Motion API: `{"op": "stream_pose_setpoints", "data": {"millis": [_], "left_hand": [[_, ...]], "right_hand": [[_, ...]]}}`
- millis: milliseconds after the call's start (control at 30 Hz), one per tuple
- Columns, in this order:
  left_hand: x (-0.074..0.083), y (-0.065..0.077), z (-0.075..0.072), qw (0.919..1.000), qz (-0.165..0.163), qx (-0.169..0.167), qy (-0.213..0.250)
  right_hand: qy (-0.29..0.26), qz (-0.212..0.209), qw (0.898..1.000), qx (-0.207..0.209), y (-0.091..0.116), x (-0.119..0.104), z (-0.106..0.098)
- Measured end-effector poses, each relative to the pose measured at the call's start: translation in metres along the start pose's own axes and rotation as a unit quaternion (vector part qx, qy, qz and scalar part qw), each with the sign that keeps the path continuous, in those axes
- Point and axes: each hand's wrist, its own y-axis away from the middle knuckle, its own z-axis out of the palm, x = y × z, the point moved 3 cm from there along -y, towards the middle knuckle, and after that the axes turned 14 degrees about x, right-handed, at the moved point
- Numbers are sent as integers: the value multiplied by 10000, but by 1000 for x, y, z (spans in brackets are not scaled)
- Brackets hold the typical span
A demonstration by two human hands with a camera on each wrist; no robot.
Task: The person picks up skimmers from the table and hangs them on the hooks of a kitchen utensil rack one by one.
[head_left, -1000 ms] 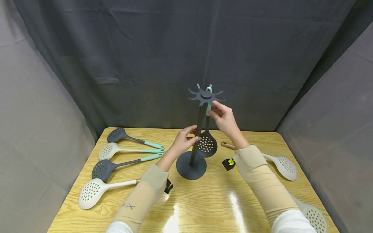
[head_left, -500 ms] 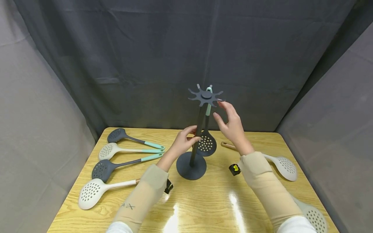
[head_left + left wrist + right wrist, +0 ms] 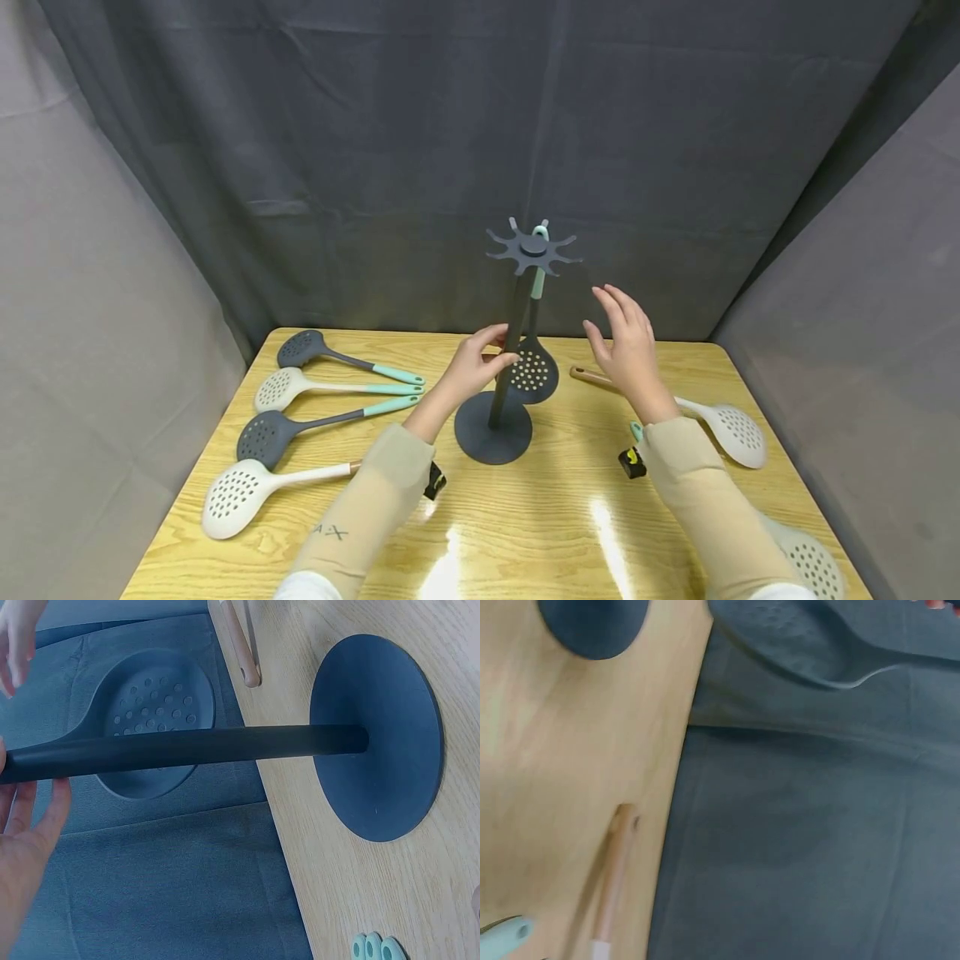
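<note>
A black utensil stand point(image 3: 517, 312) with a round base and a spoked top stands on the table. My left hand point(image 3: 472, 362) pinches its pole between thumb and fingers; the left wrist view shows the fingertips against the pole point(image 3: 202, 748). From a hook at the back hangs a dark skimmer point(image 3: 534, 375) with a mint handle, its perforated head beside the pole. The right hand point(image 3: 628, 350) is held in the air right of the stand, fingers loosely spread, touching nothing. In the right wrist view the hanging skimmer point(image 3: 795, 637) appears at the top.
On the table's left lie a dark skimmer point(image 3: 300, 348), a white one point(image 3: 277, 389), another dark one point(image 3: 262, 437) and a white one point(image 3: 234, 498). A white skimmer point(image 3: 738, 433) with a wooden handle and a pale skimmer point(image 3: 810, 562) lie right. A dark curtain point(image 3: 375, 167) hangs behind.
My right hand has let go of the skimmer's handle, leaving it hanging from the stand, and has drawn away to the right and downward. The left hand stays on the pole.
</note>
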Motion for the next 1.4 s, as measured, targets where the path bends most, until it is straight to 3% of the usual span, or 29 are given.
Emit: {"op": "stream_pose_setpoints", "data": {"millis": [333,567,700,933,1033,1200,1333,1400], "left_hand": [[3,1,0,10000,-56,30,6],[33,4,-6,9999,-12,-136,6],[35,4,-7,9999,-34,-123,-30],[6,1,0,9999,-90,11,60],[2,1,1,9999,-88,28,91],[2,0,0,9998,-150,7,130],[20,2,-4,9997,-212,-91,109],[30,4,-6,9996,-235,-143,87]], "right_hand": [[511,132,9977,-431,36,22,-8],[934,870,9881,-856,64,39,-16],[1135,1307,9787,-1107,79,49,-22],[1377,1901,9603,-1509,105,65,-32],[1443,2203,9436,-2009,116,72,-34],[1612,2817,8950,-3061,135,80,-36],[1716,3134,8563,-3729,149,83,-37],[1695,3259,8434,-3922,154,84,-38]]}}
